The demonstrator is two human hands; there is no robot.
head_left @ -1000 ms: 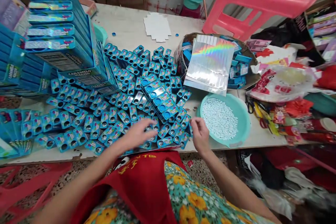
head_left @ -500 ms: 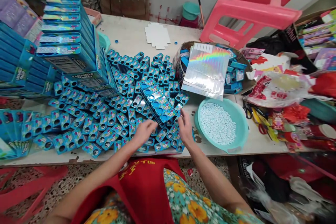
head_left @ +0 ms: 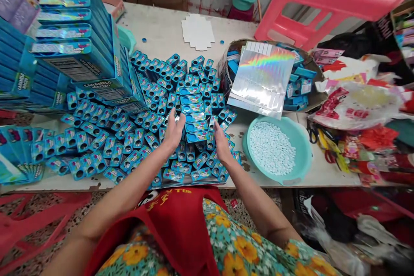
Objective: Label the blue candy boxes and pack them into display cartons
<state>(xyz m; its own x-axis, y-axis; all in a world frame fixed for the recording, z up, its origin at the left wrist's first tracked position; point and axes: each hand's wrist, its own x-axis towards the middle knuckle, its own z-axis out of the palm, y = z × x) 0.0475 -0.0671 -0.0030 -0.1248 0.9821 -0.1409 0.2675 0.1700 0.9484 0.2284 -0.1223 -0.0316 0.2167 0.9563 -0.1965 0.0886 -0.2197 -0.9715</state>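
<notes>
Small blue candy boxes with round openings [head_left: 126, 144] cover the table in a crowded spread. On top of them, a neat row of blue candy boxes [head_left: 195, 116] runs straight away from me, with round blue marks on the lids. My left hand [head_left: 174, 131] is at the left side of this row, fingers stretched forward and apart. My right hand [head_left: 222, 142] stands to its right, fingers extended, with a small gap to the row. Whether the left fingertips touch the boxes I cannot tell.
A turquoise basin [head_left: 305, 151] of small white pellets stands at right. Behind it, silvery sheets [head_left: 261, 79] lie over a carton [head_left: 318, 103] of blue boxes. Tall stacks of blue packs [head_left: 74, 47] rise at left. Scissors [head_left: 312, 133] and wrappers lie far right.
The row of boxes has turned from slanted to straight ahead. My left hand has moved forward along its left side and opened. My right hand has shifted slightly away from the row.
</notes>
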